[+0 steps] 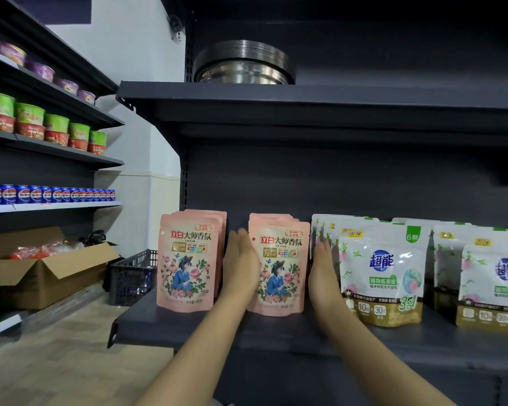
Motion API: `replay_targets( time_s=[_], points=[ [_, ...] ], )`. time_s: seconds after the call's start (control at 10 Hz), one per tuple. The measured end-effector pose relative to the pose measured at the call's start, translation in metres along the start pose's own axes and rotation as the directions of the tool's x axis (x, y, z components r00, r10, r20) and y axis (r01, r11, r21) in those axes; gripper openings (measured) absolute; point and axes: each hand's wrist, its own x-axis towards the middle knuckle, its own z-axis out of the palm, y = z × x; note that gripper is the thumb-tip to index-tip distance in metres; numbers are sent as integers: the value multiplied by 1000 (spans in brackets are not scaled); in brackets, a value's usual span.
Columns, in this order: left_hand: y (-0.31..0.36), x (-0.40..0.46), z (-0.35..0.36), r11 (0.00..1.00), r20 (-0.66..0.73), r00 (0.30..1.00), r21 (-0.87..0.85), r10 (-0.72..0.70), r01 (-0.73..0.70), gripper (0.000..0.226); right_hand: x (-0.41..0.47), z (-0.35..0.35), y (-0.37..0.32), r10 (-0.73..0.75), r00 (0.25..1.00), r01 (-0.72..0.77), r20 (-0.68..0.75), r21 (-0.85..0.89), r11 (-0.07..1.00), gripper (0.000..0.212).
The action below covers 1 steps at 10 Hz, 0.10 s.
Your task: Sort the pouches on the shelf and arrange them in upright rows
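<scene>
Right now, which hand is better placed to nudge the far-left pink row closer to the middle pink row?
Left. The left hand stands flat in the gap between the far-left pink row and middle pink row. The right hand is on the middle row's other side, beside the white pouches.

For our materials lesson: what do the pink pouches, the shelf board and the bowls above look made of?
Pink pouches: thin plastic film, soft sheen, printed.
Shelf board: probably painted metal, matt dark grey, thin folded edge.
Bowls: likely stainless steel, shiny, mirror-like, stacked rims.
</scene>
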Motion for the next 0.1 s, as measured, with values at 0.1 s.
replay_targets(
  time_s=[0.1],
  points=[
    [27,-7,-1,967,-105,966,132,234,-220,48,-10,0,-31,-293,934,270,-206,-133,954,44]
  ],
)
